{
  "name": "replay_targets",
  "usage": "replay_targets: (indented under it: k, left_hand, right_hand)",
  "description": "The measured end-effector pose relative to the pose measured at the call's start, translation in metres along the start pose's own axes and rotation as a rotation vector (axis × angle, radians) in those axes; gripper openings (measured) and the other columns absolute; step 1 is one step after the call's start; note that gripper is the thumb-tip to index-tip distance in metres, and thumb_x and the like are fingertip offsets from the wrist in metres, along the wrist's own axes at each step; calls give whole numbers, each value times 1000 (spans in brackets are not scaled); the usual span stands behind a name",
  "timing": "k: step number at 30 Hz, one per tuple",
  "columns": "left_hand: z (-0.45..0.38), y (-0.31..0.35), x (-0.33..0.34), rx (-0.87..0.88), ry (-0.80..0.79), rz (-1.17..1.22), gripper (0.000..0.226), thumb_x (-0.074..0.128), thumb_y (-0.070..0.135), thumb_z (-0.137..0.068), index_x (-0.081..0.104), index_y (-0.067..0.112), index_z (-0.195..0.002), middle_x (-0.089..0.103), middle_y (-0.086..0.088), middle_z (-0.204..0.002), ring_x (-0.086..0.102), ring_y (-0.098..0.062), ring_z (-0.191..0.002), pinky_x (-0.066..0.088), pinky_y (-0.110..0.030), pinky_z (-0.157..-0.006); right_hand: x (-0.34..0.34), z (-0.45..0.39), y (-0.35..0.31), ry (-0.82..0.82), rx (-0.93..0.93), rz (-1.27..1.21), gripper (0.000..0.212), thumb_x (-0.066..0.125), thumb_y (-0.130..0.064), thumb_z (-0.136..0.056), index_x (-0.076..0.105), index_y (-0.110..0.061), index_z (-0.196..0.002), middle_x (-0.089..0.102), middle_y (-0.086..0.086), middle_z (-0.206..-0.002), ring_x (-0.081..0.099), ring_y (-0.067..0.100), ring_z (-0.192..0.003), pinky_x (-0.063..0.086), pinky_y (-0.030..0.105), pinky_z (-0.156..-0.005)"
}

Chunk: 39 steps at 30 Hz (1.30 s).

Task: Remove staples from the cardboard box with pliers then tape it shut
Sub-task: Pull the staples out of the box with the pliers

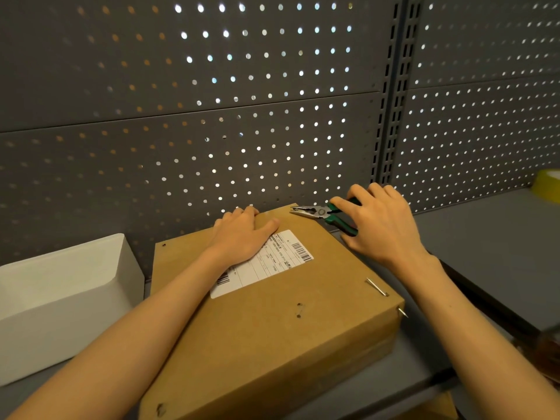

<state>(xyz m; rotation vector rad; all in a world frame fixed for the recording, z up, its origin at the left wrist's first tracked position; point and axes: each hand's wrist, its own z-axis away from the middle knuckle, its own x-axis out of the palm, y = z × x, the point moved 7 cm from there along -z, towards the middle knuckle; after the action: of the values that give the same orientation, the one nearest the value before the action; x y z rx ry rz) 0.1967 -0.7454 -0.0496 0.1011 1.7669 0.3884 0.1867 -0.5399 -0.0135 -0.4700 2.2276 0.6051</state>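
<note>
A flat brown cardboard box (272,322) with a white shipping label (266,262) lies on a grey shelf. My left hand (242,234) presses flat on its far top, partly over the label. My right hand (378,219) grips the green handles of pliers (321,213), whose metal jaws are slightly apart and point left over the box's far right corner. A metal staple (376,287) sticks up near the box's right edge, and another staple (402,312) juts from the right corner. Small holes mark the lid.
A white tray (60,298) stands to the left of the box. A yellow tape roll (548,186) sits at the far right of the grey shelf (485,253). A grey pegboard wall (212,116) rises directly behind the box.
</note>
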Motion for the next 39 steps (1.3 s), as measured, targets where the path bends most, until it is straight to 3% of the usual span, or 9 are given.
replay_targets:
  k: [20, 28, 34, 39]
  left_hand:
    - [2, 2, -2, -5, -7, -8, 59, 34, 60, -89, 48, 17, -127, 54, -5, -123, 47, -26, -114, 34, -40, -95]
    - [2, 3, -2, -3, -16, -4, 61, 34, 61, -89, 47, 16, -128, 54, -6, -123, 47, -26, -114, 35, -39, -95]
    - [4, 4, -4, -6, -24, 25, 58, 36, 59, -90, 50, 15, -125, 57, -6, -119, 48, -27, -114, 34, -38, -95]
    - [8, 0, -14, 5, -38, -22, 60, 39, 56, -91, 45, 14, -134, 52, -11, -125, 44, -31, -120, 38, -43, -99]
  right_hand:
    - [-14, 16, 3, 132, 22, -74, 53, 84, -31, -58, 69, -12, -106, 64, 10, -85, 57, 29, -69, 45, 35, -62]
    - [-15, 21, 2, 152, 59, -157, 48, 80, -35, -65, 69, -13, -106, 64, 10, -87, 57, 29, -70, 43, 34, -61]
    - [-23, 20, 12, 116, 149, -312, 47, 72, -34, -67, 67, -22, -112, 62, 1, -91, 55, 21, -76, 32, 27, -65]
    - [-36, 8, 12, 59, 203, -438, 49, 70, -35, -68, 64, -31, -117, 61, -7, -97, 55, 15, -84, 36, 27, -66]
